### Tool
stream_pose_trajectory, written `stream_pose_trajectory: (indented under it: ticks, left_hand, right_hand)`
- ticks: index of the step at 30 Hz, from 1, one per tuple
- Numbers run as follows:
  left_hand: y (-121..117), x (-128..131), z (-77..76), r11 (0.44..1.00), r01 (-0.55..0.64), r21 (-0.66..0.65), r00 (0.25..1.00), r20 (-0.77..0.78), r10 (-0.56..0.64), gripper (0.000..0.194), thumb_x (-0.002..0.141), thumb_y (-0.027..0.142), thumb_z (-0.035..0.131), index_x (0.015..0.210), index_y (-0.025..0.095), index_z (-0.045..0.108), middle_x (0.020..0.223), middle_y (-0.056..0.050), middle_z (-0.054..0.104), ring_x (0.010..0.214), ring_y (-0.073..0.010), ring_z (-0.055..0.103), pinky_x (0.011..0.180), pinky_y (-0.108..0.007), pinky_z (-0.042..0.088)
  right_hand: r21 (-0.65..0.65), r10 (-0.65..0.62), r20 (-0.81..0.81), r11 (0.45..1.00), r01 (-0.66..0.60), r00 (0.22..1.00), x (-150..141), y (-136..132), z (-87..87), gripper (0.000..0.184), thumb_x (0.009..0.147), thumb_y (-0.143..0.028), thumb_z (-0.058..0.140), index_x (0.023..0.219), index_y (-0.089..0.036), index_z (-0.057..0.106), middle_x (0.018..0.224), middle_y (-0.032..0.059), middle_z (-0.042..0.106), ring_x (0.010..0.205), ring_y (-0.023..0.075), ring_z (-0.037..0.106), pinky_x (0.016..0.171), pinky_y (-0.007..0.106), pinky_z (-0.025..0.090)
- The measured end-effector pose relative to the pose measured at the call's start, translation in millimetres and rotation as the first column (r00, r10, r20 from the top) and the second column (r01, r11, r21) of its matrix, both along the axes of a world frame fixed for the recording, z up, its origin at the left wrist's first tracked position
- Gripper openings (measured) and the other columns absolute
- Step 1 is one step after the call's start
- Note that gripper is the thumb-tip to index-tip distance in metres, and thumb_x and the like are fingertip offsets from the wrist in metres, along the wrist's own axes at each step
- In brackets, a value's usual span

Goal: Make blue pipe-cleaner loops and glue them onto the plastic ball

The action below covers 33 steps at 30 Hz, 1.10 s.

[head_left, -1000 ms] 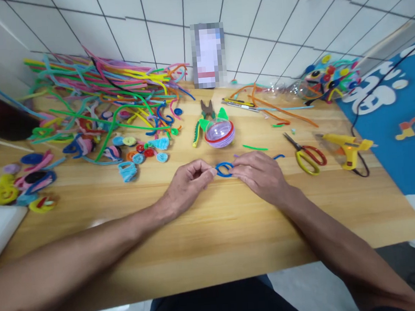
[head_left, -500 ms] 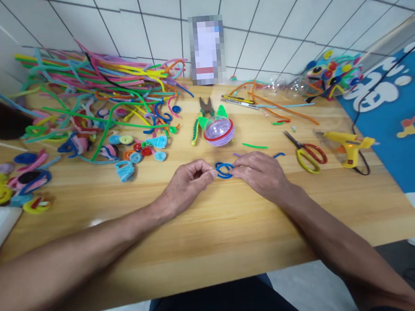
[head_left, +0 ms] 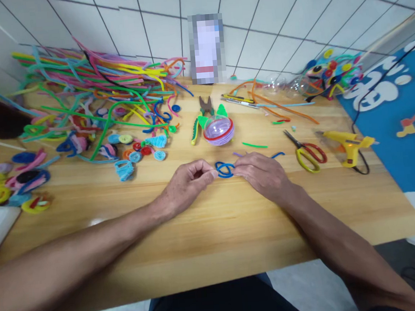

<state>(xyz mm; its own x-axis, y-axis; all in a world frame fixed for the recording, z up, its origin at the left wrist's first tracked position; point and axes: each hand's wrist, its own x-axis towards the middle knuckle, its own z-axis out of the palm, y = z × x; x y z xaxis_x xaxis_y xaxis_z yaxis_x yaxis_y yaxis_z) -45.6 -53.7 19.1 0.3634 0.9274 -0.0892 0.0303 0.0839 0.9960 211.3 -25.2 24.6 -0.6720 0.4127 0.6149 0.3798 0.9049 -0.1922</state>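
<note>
A blue pipe cleaner bent into overlapping loops is held between my two hands, just over the table. My left hand pinches its left side between thumb and forefinger. At its right side, the fingertips of my right hand are closed on it. Beyond the hands sits a clear ball with lilac coils in its lower part, a red band round the middle and two green pointed ears. Short green and blue pipe cleaner pieces lie near my right hand.
Pliers lie behind the ball. Scissors and a yellow glue gun with a cord are on the right. A heap of pipe cleaners and several coiled shapes fill the left. A blurred phone-like screen stands against the tiled wall.
The blue loops have shifted between my fingers and cross more now, with the right fingertips slightly farther right. Both hands otherwise stay in place; the view has tilted slightly.
</note>
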Motion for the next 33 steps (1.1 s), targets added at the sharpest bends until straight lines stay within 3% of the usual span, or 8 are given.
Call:
stream_pose_trajectory:
  ticks: [13,33]
  left_hand:
    - [-0.4,0.1,1.6,0.999,0.034,0.001,0.999,-0.025,-0.034,0.029,0.091,0.043,0.069,0.085,0.015,0.066,0.068,0.004,0.050,0.064,-0.0109,0.042,0.060,-0.024,0.035]
    - [1.4,-1.0,1.3,0.999,0.038,-0.024,0.998,-0.054,-0.039,0.029,0.090,0.045,0.068,0.086,0.016,0.067,0.068,0.003,0.051,0.064,-0.0119,0.045,0.061,-0.025,0.037]
  right_hand:
    - [-0.057,0.014,-0.023,0.998,-0.015,1.000,3.8,-2.6,1.0,0.023,0.103,-0.009,0.063,0.116,-0.023,0.076,0.112,0.0058,0.081,0.104,0.0190,0.079,0.100,0.038,0.067]
    - [-0.065,-0.005,-0.002,0.998,0.005,1.000,4.7,-3.7,1.3,0.020,0.103,-0.012,0.065,0.112,-0.026,0.076,0.107,0.0041,0.083,0.100,0.0190,0.081,0.102,0.036,0.068]
